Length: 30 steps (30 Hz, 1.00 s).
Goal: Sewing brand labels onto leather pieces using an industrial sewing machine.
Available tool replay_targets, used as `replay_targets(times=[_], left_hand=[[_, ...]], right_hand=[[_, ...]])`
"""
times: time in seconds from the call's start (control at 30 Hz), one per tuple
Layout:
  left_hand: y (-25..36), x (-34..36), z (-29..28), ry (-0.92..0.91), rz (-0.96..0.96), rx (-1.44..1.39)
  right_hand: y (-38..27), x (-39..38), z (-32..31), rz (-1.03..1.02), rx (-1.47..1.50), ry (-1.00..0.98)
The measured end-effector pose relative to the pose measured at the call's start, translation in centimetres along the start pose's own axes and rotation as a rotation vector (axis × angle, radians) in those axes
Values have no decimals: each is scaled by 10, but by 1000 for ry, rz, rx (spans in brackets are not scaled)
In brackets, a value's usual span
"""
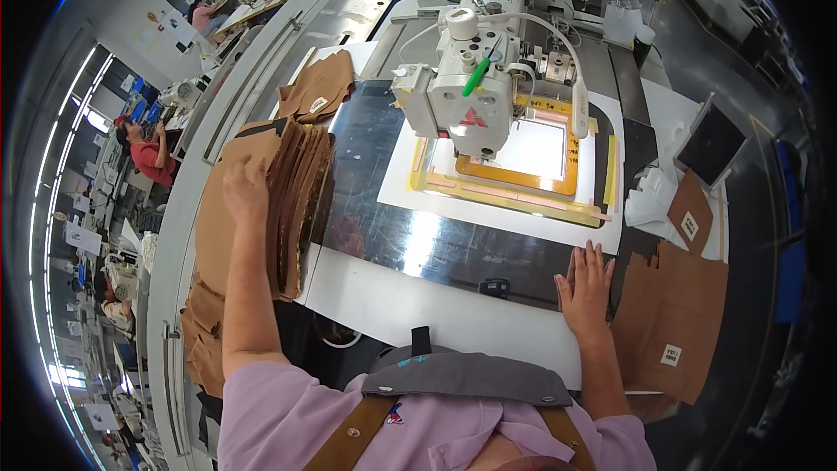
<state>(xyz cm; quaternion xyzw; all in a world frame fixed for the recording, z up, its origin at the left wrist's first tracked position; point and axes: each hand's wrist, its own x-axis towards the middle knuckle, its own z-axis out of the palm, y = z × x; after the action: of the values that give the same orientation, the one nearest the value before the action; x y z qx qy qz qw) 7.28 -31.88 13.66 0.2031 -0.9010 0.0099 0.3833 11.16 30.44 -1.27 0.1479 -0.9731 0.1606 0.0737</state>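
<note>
In the head view, your left hand (pixel 247 181) rests on a tall stack of brown pieces (pixel 292 201) at the left of the metal plate (pixel 392 240). Its fingers are slightly bent over the top piece; you cannot tell from here whether they pinch it. Your right hand (pixel 588 283) is open, laid palm down at the plate's near right edge, its fingers pointing away from you.

Between your hands, nearer the right one, a small black device (pixel 494 287) lies by the plate's front edge, with the white tabletop (pixel 453 310) just on your side of it. Beyond that, a white sheet (pixel 397 190) lies on the plate, and the orange frame (pixel 514 177) sits over it, partly under the sewing machine head (pixel 475 92). A green-handled tool (pixel 479 76) stands tilted against the front of that head.

Behind the stack lies a smaller brown pile (pixel 318 85) bearing a white label. To the right of your right hand are larger brown pieces (pixel 676 314), also labelled, with a dark screen (pixel 711 139) past them.
</note>
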Motion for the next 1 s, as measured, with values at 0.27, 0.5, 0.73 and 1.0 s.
replay_targets(times=[0.27,0.5,0.73,1.0], left_hand=[[-93,0,-11,-528,-241,-77],[-106,10,-3,-524,-116,-59],[-93,-3,-4,-257,-467,-548],[181,-143,-44,-701,-254,-1408]], right_hand=[[0,-6,-2,-6,-21,59],[2,-5,3,-26,-36,79],[-20,6,-11,-94,113,124],[-71,44,35,278,1574,-497]])
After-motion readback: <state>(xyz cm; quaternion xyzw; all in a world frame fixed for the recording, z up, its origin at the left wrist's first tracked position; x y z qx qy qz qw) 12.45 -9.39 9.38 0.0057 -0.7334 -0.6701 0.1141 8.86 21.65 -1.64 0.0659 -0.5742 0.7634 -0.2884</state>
